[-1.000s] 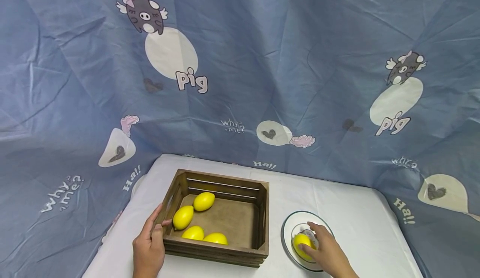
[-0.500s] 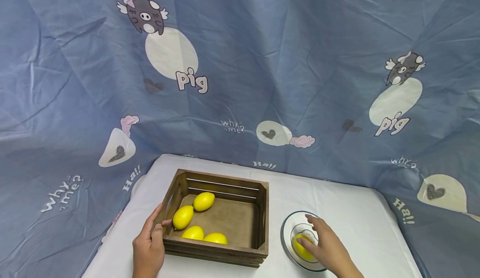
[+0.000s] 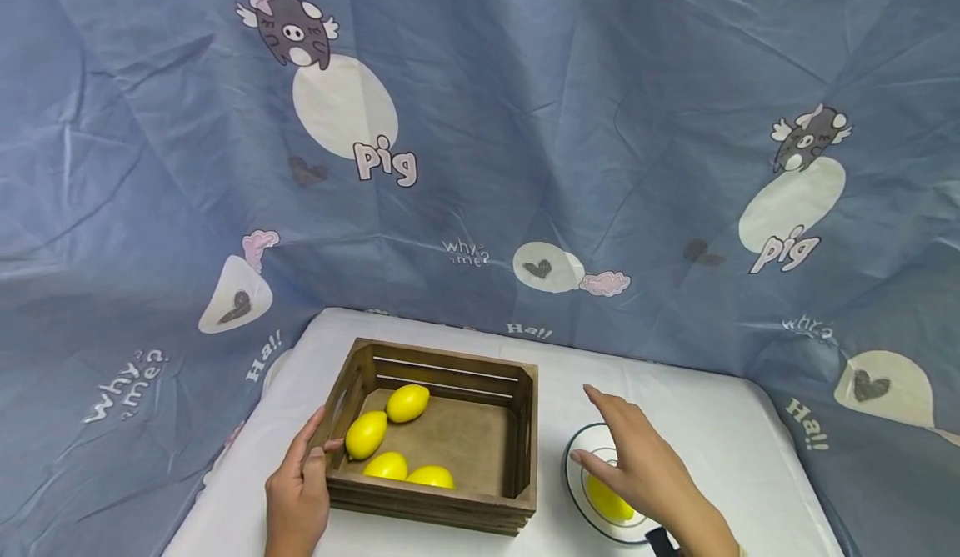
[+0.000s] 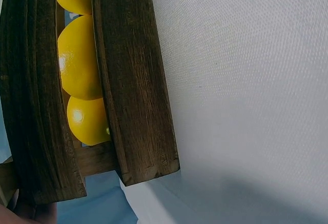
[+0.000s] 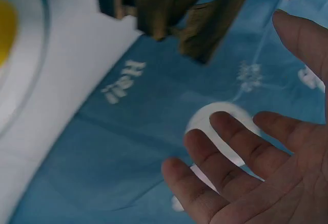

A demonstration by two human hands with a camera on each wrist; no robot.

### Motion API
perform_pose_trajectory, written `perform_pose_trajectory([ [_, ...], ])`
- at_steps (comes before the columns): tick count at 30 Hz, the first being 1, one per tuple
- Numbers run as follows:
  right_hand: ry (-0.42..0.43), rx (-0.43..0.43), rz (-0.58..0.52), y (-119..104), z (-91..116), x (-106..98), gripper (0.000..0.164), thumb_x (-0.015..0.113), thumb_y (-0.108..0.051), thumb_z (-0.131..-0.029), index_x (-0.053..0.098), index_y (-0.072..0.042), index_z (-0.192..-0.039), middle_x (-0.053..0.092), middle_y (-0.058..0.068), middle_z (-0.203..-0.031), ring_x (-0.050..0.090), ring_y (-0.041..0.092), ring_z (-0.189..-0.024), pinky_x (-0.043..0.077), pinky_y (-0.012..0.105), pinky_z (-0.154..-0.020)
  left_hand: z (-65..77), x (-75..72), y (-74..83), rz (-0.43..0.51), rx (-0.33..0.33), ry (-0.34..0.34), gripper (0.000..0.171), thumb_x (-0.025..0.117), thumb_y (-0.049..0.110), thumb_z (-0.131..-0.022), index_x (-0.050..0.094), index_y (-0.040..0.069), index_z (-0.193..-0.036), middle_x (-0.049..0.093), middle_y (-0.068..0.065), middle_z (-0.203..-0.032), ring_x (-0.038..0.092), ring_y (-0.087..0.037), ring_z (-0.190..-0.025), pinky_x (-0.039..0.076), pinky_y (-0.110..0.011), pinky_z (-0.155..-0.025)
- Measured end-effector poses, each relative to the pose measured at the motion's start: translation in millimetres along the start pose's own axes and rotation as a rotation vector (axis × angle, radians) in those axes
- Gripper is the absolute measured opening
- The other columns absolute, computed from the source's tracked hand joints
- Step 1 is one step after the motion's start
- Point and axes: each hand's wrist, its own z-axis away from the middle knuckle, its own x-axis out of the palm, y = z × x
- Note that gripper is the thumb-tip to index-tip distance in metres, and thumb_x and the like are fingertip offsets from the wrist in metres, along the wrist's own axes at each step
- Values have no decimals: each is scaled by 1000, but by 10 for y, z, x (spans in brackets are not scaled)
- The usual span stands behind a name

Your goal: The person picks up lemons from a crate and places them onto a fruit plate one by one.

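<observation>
We see the right hand (image 3: 648,467) hovering above the plate (image 3: 588,440), fingers and thumb extended, holding nothing; one lemon (image 3: 609,503) lies on that plate. The left hand (image 3: 297,490) grips the slatted wooden crate (image 3: 435,503) at its left end, four lemons (image 3: 407,404) showing inside. Around our white-covered bench (image 3: 720,424) hangs creased blue pig-print fabric (image 3: 465,123).

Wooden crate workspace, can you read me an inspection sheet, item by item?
Surface: white cloth
Job's things: wooden crate holding four lemons; another lemon on a dark-rimmed dish to the crate's right
Clutter: nothing seen
Hands: left hand holds the crate's left side; right hand is above the dish, holding nothing; dark piece at its wrist, unidentifiable
Cables: nothing seen
Surroundings: blue printed cloth behind and at both sides
</observation>
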Motion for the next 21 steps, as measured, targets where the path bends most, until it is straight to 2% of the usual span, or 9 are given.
perform_pose_trajectory([
  [3,13,-77,14,-123,-79,-76,92,86,-46,-85,42,-18,-161,54,7,-152,52,30,-136,50,55,-102,-1,0,-9,-1,-17,-13,52,40,8,-108,57,26,-153,79,-8,-106,69,-30,-108,41,-16,-83],
  [5,13,-123,19,-200,-130,-119,92,86,-45,-85,42,-19,-161,53,5,-153,51,28,-137,51,53,-101,-1,1,-8,-3,-25,-16,52,40,8,-108,56,27,-153,79,-7,-107,69,-27,-108,40,-15,-88],
  [8,14,-193,35,-307,-211,-174,92,86,-46,-85,41,-20,-162,53,3,-152,51,26,-137,53,50,-99,3,0,-8,-2,-19,-7,52,41,8,-107,57,28,-153,79,-6,-107,69,-18,-104,40,-14,-87],
  [13,15,-308,45,-482,-347,-222,88,85,-46,-86,44,-20,-160,53,2,-151,51,22,-137,53,46,-100,-2,1,-36,21,26,8,52,42,6,-107,58,27,-152,78,-7,-110,68,-6,-98,37,-14,-69],
  [17,4,-391,46,-623,-455,-219,84,83,-43,-88,45,-17,-159,52,2,-152,50,21,-138,51,43,-102,-4,0,-37,56,41,4,52,42,6,-107,58,28,-151,77,-7,-114,68,-4,-96,34,-22,-57],
  [21,-27,-456,63,-750,-565,-184,91,84,-42,-88,39,-16,-163,49,3,-154,49,21,-139,51,43,-102,0,-2,-20,54,28,3,52,42,6,-107,58,28,-151,77,-5,-116,69,-5,-97,39,-13,-73],
])
